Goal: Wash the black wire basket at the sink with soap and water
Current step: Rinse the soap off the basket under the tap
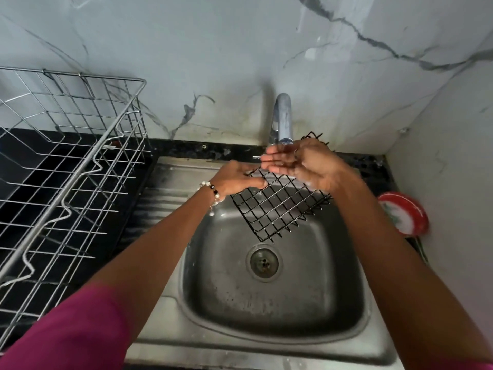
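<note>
The left hand [234, 180] holds the tilted basket [277, 206] over the sink [266, 340], grip curled on its edge. The right hand [298, 162], fingers relaxed and holding nothing, is under the tap [282, 118].

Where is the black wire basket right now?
The black wire basket is tilted over the back of the sink, under the tap, the left hand on its left edge.
</note>
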